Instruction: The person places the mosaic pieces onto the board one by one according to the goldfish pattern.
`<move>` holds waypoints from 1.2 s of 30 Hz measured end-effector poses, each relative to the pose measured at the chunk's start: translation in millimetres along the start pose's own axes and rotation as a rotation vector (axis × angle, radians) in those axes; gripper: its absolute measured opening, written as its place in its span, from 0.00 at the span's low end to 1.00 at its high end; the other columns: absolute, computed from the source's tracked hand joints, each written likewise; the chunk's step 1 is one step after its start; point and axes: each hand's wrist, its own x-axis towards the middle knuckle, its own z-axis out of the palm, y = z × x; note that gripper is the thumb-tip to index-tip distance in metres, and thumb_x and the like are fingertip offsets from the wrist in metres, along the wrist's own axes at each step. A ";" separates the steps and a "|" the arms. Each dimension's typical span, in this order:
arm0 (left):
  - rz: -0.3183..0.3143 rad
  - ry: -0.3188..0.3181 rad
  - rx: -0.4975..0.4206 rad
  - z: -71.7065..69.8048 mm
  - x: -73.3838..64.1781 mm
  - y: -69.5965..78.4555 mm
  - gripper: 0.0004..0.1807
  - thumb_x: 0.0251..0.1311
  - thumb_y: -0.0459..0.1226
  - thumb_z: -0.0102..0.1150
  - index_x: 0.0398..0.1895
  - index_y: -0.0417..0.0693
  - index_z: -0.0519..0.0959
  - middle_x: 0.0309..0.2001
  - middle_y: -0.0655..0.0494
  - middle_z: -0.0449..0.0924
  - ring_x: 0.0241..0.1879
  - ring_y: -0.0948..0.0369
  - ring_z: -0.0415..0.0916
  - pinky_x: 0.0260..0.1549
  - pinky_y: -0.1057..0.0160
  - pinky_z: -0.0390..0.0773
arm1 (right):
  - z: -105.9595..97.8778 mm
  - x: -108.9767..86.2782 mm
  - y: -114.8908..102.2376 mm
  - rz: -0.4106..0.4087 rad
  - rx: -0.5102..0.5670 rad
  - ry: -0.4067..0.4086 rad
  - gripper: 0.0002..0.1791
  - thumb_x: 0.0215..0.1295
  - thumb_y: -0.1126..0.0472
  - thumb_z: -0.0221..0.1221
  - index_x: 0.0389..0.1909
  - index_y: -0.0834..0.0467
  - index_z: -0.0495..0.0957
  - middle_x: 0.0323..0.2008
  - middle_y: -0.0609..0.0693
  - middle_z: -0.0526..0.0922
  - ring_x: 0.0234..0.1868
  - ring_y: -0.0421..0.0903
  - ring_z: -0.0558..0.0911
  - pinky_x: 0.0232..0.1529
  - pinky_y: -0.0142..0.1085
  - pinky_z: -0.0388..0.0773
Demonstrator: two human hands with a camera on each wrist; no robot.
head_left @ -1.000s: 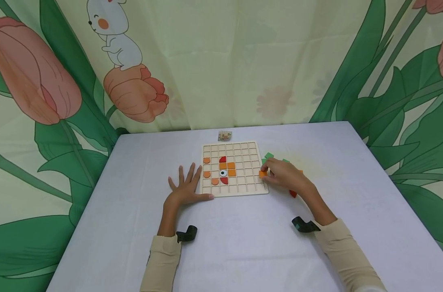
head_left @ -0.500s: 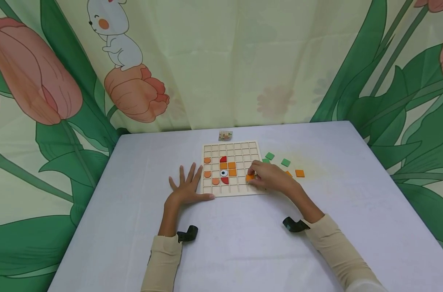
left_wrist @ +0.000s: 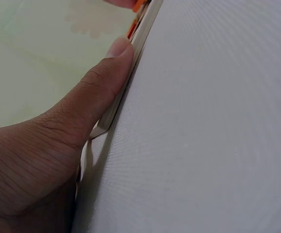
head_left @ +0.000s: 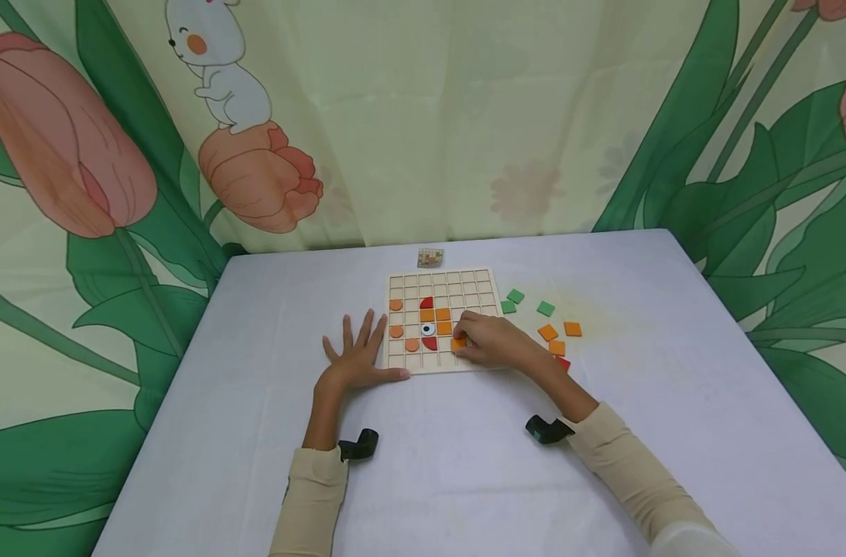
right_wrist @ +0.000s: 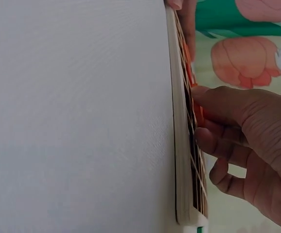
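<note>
A pale wooden grid board (head_left: 470,288) lies on the white table, with orange squares, red quarter-circles, peach discs and an eye piece (head_left: 428,329) set in its cells. My left hand (head_left: 354,362) is spread flat at the board's left edge; its thumb (left_wrist: 104,77) rests along the front corner. My right hand (head_left: 492,339) pinches an orange square tile (head_left: 457,344) between thumb and fingertips, right at the board's surface, just right of the lower red quarter-circle (head_left: 429,343). In the right wrist view, the fingers (right_wrist: 218,104) hold the tile close against the grid.
Right of the board lie loose green squares (head_left: 545,309), orange squares (head_left: 572,329) and a red piece (head_left: 563,363). Behind the board is a small patterned card or packet (head_left: 430,257). A tulip-printed curtain (head_left: 409,116) hangs behind the table.
My right hand has carried the orange tile leftward from the board's right edge to a cell near the other pieces, uncovering the loose tiles at right. The left hand has stayed put.
</note>
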 end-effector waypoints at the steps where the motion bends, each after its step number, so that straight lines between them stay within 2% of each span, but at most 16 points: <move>1: 0.000 -0.002 0.003 0.4 -0.1 -0.2 0.67 0.41 0.73 0.62 0.79 0.63 0.35 0.80 0.55 0.23 0.74 0.42 0.09 0.61 0.25 0.20 | 1.9 1.0 -0.9 -0.002 -0.006 0.002 0.15 0.64 0.51 0.64 0.44 0.56 0.81 0.42 0.45 0.78 0.31 0.38 0.73 0.34 0.30 0.73; 9: 0.007 -0.001 0.001 1.2 -0.7 -1.1 0.67 0.41 0.73 0.61 0.79 0.63 0.35 0.80 0.55 0.23 0.74 0.42 0.10 0.61 0.25 0.20 | 8.8 7.0 -6.7 -0.002 -0.027 0.022 0.15 0.64 0.51 0.64 0.45 0.56 0.81 0.44 0.46 0.77 0.34 0.40 0.76 0.39 0.33 0.77; 19: 0.019 -0.007 -0.004 -1.6 -1.5 -2.4 0.67 0.42 0.73 0.60 0.79 0.63 0.33 0.79 0.58 0.20 0.74 0.43 0.08 0.60 0.25 0.19 | 10.3 11.9 -9.5 -0.002 -0.032 0.060 0.14 0.64 0.51 0.64 0.45 0.55 0.81 0.43 0.47 0.77 0.33 0.41 0.77 0.37 0.35 0.77; 24: 0.015 -0.015 -0.003 -2.3 -2.2 -1.4 0.67 0.43 0.74 0.60 0.79 0.63 0.33 0.79 0.57 0.20 0.74 0.42 0.08 0.61 0.25 0.20 | 12.2 13.5 -10.9 0.000 -0.038 0.056 0.15 0.64 0.51 0.64 0.47 0.55 0.81 0.46 0.49 0.77 0.38 0.44 0.80 0.41 0.38 0.80; 36: 0.025 -0.008 -0.008 -2.7 -1.7 -0.7 0.67 0.43 0.73 0.60 0.79 0.62 0.34 0.79 0.57 0.21 0.74 0.42 0.09 0.60 0.24 0.20 | 11.9 14.9 -13.5 0.006 -0.056 0.057 0.16 0.63 0.51 0.65 0.48 0.56 0.81 0.47 0.49 0.78 0.39 0.45 0.80 0.42 0.39 0.81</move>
